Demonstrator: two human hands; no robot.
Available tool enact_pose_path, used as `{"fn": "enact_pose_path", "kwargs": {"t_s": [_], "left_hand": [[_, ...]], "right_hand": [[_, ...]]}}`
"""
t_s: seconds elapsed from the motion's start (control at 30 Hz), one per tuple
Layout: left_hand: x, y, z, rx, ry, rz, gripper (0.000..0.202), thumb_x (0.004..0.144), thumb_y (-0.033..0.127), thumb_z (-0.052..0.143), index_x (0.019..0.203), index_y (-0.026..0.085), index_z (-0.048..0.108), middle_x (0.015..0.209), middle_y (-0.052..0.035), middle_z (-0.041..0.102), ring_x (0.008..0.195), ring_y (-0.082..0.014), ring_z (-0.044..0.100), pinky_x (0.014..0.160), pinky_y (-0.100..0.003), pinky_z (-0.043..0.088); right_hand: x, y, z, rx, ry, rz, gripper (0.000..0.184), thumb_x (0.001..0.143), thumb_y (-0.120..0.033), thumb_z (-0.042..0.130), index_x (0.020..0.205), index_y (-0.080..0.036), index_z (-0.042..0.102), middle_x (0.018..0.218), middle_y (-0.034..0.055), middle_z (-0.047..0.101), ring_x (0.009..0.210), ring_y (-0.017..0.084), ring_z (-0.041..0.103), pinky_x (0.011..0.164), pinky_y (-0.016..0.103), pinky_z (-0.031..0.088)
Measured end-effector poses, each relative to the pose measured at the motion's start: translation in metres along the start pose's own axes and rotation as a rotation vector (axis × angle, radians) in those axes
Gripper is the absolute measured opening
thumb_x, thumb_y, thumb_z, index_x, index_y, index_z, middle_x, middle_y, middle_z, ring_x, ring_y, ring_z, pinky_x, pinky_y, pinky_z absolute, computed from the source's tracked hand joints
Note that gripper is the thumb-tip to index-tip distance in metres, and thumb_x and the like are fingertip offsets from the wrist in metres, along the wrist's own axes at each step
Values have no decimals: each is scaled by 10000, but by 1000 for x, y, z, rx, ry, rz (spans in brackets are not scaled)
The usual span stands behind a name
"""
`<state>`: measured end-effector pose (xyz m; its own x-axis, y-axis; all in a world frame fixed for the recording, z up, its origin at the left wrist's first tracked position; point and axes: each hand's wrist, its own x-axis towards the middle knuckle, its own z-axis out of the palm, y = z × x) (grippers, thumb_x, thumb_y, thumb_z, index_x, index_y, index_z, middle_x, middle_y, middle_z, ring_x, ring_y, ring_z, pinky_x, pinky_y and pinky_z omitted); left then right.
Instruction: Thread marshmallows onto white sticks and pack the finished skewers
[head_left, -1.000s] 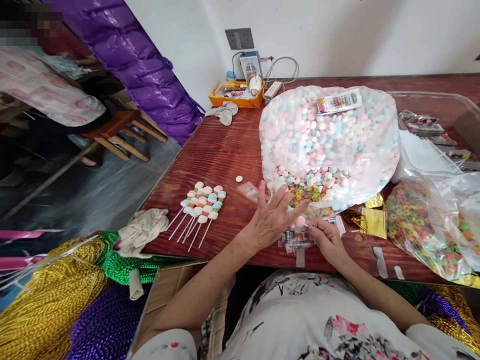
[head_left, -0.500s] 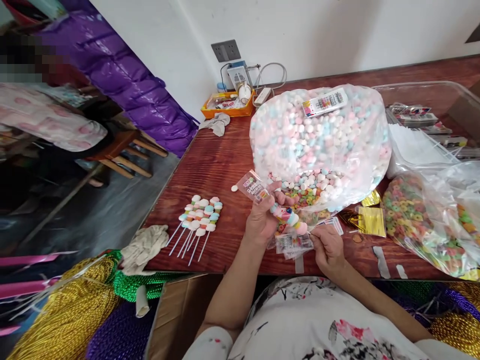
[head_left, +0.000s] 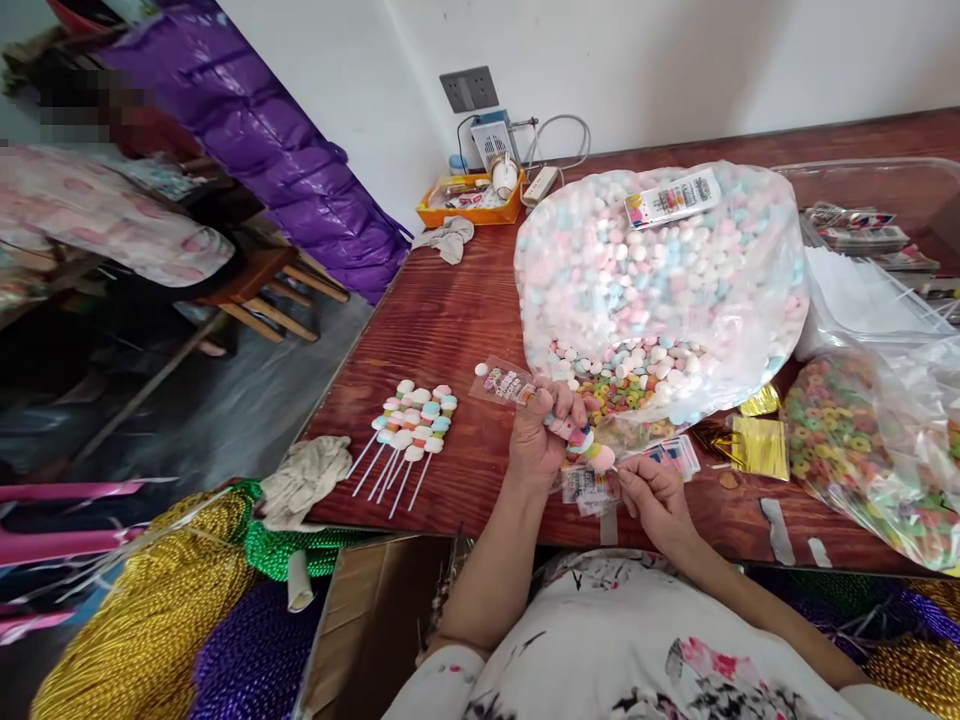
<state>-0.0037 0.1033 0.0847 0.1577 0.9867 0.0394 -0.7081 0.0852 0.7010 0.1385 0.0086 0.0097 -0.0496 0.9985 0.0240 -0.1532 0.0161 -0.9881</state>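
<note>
My left hand (head_left: 538, 435) is closed around a clear printed plastic bag (head_left: 497, 382), whose far end sticks out past the thumb. In or against that bag lies a marshmallow skewer (head_left: 580, 438) with pink, white, blue and yellow pieces; my fingers cover part of it. My right hand (head_left: 654, 492) pinches the stick end just below the lowest pink marshmallow. Beneath both hands are flat printed bags (head_left: 586, 490) on the table. To the left, several finished-looking marshmallow skewers (head_left: 417, 420) lie side by side, sticks toward me.
A large bag of marshmallows (head_left: 660, 270) fills the table's middle, with cereal rings (head_left: 619, 393) at its opening. Rightward are a bag of cereal rings (head_left: 855, 440), gold foil squares (head_left: 759, 447) and a clear bin (head_left: 885, 170). An orange tray (head_left: 469, 213) stands by the wall. A person sits left.
The view has shifted slightly, moving the scene to the right. My left hand has turned the bag flatter, and its fingers now wrap over the skewer. My right hand still pinches the stick end.
</note>
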Motion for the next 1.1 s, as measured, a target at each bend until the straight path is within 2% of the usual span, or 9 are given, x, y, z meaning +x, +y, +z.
{"fn": "enact_pose_path", "kwargs": {"t_s": [0.17, 0.23, 0.3, 0.43, 0.6, 0.73, 0.83, 0.97, 1.1], "left_hand": [[-3, 3, -10, 210, 25, -87, 489, 692, 469, 822, 614, 177, 437, 554, 70, 459, 532, -107, 584, 707, -307, 574], [-2, 7, -15, 231, 33, -156, 476, 696, 482, 818, 618, 168, 469, 567, 58, 493, 537, -112, 597, 703, -312, 576], [0, 10, -18, 229, 44, -228, 464, 705, 501, 807, 632, 159, 502, 569, 47, 517, 536, -121, 608, 705, -323, 578], [-1, 8, -19, 147, 122, -285, 479, 746, 548, 757, 638, 160, 497, 568, 52, 524, 545, -125, 623, 746, -342, 579], [-12, -7, -6, 30, 245, -162, 542, 803, 573, 689, 580, 169, 406, 561, 64, 500, 553, -109, 616, 774, -339, 573], [-18, -16, 1, -3, 331, -77, 546, 811, 637, 639, 594, 172, 452, 524, 74, 469, 487, -86, 563, 655, -271, 555], [-19, -18, 3, -45, 290, -71, 562, 804, 645, 641, 568, 174, 445, 486, 74, 438, 402, -71, 490, 492, -220, 485], [-20, -15, 4, -123, 212, -110, 608, 848, 594, 626, 505, 176, 349, 400, 81, 310, 289, -47, 323, 329, -187, 317], [-21, -12, 5, -150, 274, -126, 593, 883, 543, 612, 518, 181, 317, 396, 90, 262, 265, -37, 241, 291, -181, 223]], "right_hand": [[5, -10, -14, -639, 102, -550, 115, 902, -155, 519, 862, -195, 620, 743, 35, 642, 703, 162, 554, 677, 313, 405], [8, -14, -20, -830, 109, -696, 128, 871, -100, 529, 887, -194, 614, 753, 39, 662, 756, 178, 581, 755, 355, 389], [10, -17, -24, -965, 94, -766, 162, 849, -70, 527, 907, -199, 606, 723, 24, 664, 791, 188, 600, 810, 388, 354], [13, -18, -25, -1057, 101, -806, 188, 839, -54, 520, 934, -201, 590, 675, 4, 651, 828, 200, 610, 839, 410, 316], [10, -14, -10, -930, 105, -762, 125, 856, -72, 522, 900, -179, 569, 726, 30, 644, 708, 170, 556, 748, 368, 341], [5, -14, 6, -869, 19, -740, 129, 868, -78, 477, 868, -181, 555, 687, 24, 604, 652, 164, 507, 694, 353, 331], [3, -19, 13, -865, -4, -749, 137, 867, -76, 462, 872, -181, 550, 675, 26, 596, 648, 169, 491, 671, 348, 319], [5, -22, 16, -854, -10, -757, 144, 870, -71, 453, 859, -189, 536, 649, 18, 577, 629, 168, 472, 662, 343, 310], [6, -19, 17, -845, -26, -744, 146, 866, -75, 456, 825, -195, 529, 622, 8, 546, 620, 172, 469, 661, 341, 303]]}}
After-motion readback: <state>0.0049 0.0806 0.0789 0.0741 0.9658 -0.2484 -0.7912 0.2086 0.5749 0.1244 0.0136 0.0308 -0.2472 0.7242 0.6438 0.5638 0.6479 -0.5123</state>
